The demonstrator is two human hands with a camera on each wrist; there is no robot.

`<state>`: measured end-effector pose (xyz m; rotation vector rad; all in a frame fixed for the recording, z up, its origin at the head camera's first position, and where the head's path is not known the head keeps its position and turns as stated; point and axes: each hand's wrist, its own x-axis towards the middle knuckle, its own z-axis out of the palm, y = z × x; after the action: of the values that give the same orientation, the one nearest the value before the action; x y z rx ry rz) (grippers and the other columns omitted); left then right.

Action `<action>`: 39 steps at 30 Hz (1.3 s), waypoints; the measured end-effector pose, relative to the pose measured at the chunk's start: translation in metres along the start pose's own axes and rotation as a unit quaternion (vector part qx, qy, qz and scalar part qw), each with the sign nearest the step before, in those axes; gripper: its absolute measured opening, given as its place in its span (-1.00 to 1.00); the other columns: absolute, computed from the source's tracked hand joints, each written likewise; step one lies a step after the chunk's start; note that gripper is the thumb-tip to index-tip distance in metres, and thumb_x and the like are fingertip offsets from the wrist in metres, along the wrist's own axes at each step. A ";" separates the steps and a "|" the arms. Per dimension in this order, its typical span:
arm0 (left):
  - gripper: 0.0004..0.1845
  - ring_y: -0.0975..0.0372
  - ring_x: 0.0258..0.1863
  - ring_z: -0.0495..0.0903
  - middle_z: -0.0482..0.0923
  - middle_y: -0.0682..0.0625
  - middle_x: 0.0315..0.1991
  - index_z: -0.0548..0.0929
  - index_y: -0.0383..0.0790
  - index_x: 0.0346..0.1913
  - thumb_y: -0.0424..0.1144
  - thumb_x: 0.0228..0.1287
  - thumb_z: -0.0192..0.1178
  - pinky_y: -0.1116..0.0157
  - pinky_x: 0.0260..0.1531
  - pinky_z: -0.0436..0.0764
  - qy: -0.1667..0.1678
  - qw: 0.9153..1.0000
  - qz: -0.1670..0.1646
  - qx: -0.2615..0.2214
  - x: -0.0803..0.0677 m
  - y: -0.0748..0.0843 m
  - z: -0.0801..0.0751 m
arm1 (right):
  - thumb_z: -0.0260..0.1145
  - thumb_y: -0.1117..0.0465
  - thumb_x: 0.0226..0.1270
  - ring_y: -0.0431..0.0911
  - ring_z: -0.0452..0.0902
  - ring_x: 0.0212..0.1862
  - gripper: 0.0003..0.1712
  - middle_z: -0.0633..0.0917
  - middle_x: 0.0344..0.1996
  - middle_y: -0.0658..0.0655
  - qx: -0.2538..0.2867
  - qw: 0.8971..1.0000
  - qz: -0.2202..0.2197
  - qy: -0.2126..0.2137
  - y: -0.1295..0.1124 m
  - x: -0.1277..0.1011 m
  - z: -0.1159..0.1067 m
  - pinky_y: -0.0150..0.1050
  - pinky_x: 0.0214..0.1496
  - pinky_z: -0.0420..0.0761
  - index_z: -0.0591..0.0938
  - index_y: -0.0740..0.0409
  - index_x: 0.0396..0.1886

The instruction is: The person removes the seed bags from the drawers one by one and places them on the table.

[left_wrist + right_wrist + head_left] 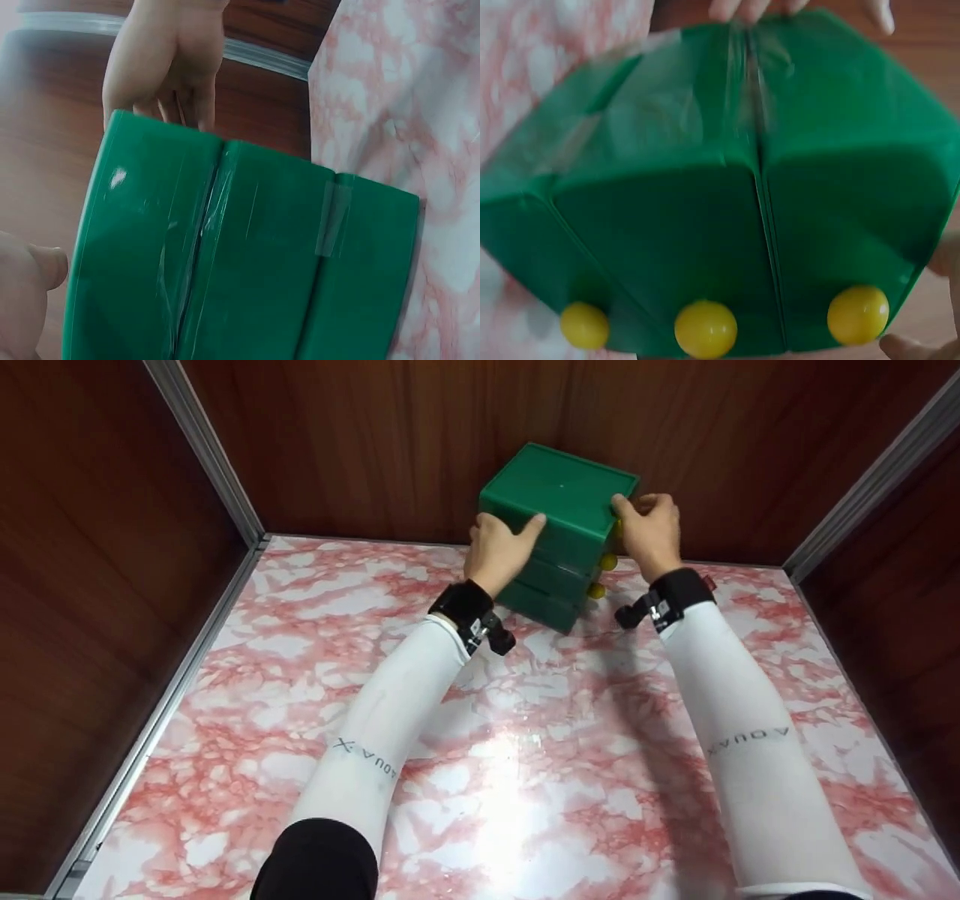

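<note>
A green three-drawer box [559, 489] stands near the back panel, turned so that its yellow knobs [706, 329] face right. My left hand [499, 551] holds its near left corner, thumb at the top edge and the other fingers mostly hidden behind the side. On the opposite side my right hand [654, 531] grips the top right edge with the thumb, its fingers bent toward the knob side. Strips of clear tape [334, 221] cross the drawer seams in the left wrist view. Three drawer fronts, one knob each, fill the right wrist view.
The box stands on a red-and-white marbled tabletop [300, 675]. Dark wood panels [337, 450] rise at the back and both sides, with metal rails [217, 457] at the corners. A small red object [709, 583] shows just beyond the right wrist strap.
</note>
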<state>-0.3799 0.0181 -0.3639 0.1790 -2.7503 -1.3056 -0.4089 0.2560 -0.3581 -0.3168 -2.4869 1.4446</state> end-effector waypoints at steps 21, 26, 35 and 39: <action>0.12 0.07 0.24 0.50 0.49 -0.25 0.30 0.36 -0.39 0.56 0.55 0.42 0.24 0.16 0.23 0.60 0.003 0.999 0.039 0.007 0.003 -0.004 0.008 | 0.32 -0.18 0.65 0.04 0.58 0.28 -0.09 0.42 0.53 0.25 0.181 0.981 0.060 -0.046 -0.001 -0.010 0.017 0.06 0.33 0.72 0.25 0.21 0.70; 0.18 0.07 0.32 0.50 0.46 -0.26 0.41 0.29 -0.36 0.67 0.55 0.40 0.25 0.14 0.33 0.57 0.003 0.999 0.037 -0.014 0.006 -0.008 0.005 | 0.29 -0.21 0.67 0.07 0.55 0.35 -0.07 0.36 0.57 0.28 0.168 0.983 0.054 -0.049 -0.004 -0.021 0.018 0.05 0.33 0.73 0.20 0.23 0.70; 0.18 0.03 0.53 0.43 0.31 -0.27 0.63 0.14 -0.28 0.78 0.51 0.46 0.22 0.13 0.52 0.44 -0.027 0.997 0.043 -0.050 0.009 -0.013 0.003 | 0.26 -0.28 0.65 0.16 0.34 0.52 -0.01 0.11 0.62 0.30 0.121 0.988 0.077 -0.052 -0.012 -0.039 0.020 -0.06 0.30 0.74 0.10 0.24 0.68; 0.23 0.03 0.54 0.41 0.29 -0.28 0.64 0.08 -0.28 0.80 0.53 0.43 0.24 0.12 0.53 0.43 -0.039 0.996 0.056 -0.063 0.008 -0.013 0.005 | 0.25 -0.37 0.62 0.07 0.28 0.55 0.06 0.19 0.61 0.31 0.063 0.992 0.079 -0.070 -0.014 -0.039 0.013 -0.15 0.44 0.59 0.11 0.26 0.67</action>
<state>-0.3874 0.0123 -0.3769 -0.0347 -2.6845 -1.4794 -0.3772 0.2268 -0.3566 -0.4105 -2.5125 1.7331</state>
